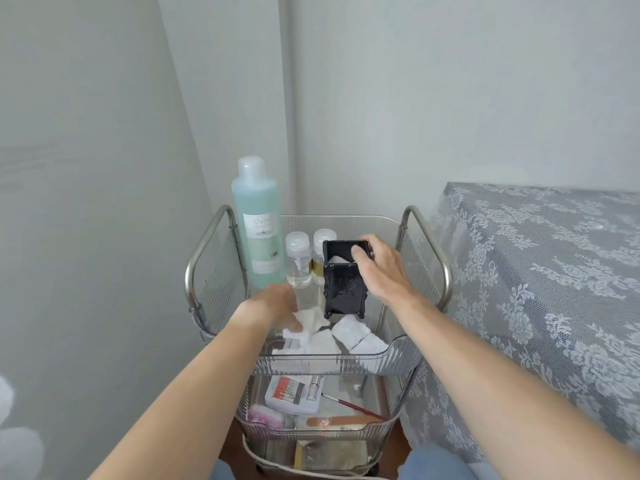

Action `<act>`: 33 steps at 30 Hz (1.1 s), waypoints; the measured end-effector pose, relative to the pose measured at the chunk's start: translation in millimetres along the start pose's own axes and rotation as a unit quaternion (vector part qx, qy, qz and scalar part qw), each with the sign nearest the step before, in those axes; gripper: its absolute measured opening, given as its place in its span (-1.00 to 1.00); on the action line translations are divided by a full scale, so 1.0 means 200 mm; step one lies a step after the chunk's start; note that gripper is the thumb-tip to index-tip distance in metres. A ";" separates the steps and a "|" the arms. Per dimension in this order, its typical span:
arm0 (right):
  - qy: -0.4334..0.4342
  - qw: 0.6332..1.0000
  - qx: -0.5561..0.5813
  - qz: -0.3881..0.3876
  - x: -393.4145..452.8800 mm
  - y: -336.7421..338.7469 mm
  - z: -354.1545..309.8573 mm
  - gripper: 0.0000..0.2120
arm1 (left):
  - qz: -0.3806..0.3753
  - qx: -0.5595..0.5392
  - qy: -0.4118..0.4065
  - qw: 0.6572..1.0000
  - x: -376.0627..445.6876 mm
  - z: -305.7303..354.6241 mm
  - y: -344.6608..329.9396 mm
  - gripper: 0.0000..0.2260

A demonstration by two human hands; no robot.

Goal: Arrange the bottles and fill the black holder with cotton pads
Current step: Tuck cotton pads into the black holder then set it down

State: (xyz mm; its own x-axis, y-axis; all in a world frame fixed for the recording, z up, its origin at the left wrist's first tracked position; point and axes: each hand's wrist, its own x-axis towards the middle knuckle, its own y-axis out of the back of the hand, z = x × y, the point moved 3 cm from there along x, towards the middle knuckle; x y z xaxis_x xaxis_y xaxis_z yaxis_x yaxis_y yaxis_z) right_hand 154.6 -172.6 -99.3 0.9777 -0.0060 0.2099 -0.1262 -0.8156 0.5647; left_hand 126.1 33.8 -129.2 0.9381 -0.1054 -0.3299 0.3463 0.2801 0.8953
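Observation:
The black holder (pixel 343 289) stands upright in the clear top tray (pixel 332 358) of a cart, with some white pad showing in its mouth. My right hand (pixel 379 266) rests on its right rim, fingers over the opening. Several white cotton pads (pixel 349 332) lie loose in front of the holder. My left hand (pixel 275 306) is down on the left pads, fingers closed on one. A tall blue-green bottle (pixel 258 230) stands at the back left. Two small clear bottles (pixel 298 263) (pixel 322 247) stand between it and the holder.
The metal cart has handle rails on the left (pixel 202 244) and right (pixel 433 244). A lower tray holds a small box (pixel 294 393), a thin brush (pixel 353 407) and a nail file (pixel 343 420). A lace-covered table (pixel 540 271) stands on the right; walls close in behind and on the left.

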 end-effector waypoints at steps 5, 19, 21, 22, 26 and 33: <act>0.004 1.000 0.001 0.002 0.01 0.01 0.00 -0.66 | 0.016 -0.061 -0.037 0.997 -0.01 0.05 0.13 -0.81; 0.062 0.993 0.032 0.091 -0.01 0.04 -0.06 -0.78 | 0.009 -0.461 -0.107 0.881 -0.03 0.18 0.35 -0.85; 0.083 0.990 0.040 0.107 -0.02 0.06 -0.08 -0.75 | 0.059 -0.448 -0.117 0.884 -0.02 0.22 0.38 -0.82; 0.088 0.989 0.039 0.110 -0.02 0.06 -0.09 -0.72 | 0.067 -0.438 -0.119 0.889 -0.01 0.24 0.40 -0.82; 0.100 0.989 0.019 0.107 -0.02 0.06 -0.11 -0.67 | 0.082 -0.360 -0.111 0.923 0.02 0.31 0.44 -0.68; 0.065 0.992 -0.005 0.105 -0.03 0.07 -0.09 -0.82 | 0.160 -0.246 -0.128 0.947 0.06 0.38 0.47 -0.95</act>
State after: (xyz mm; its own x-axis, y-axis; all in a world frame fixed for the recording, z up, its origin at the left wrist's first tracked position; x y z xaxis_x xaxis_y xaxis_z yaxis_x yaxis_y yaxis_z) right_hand 144.8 -174.0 -78.8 0.8994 -0.0996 0.4256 -0.3277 -0.7980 0.5057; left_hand 170.0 -13.9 -26.7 0.9860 -0.1497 0.0740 0.0624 0.7415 0.6681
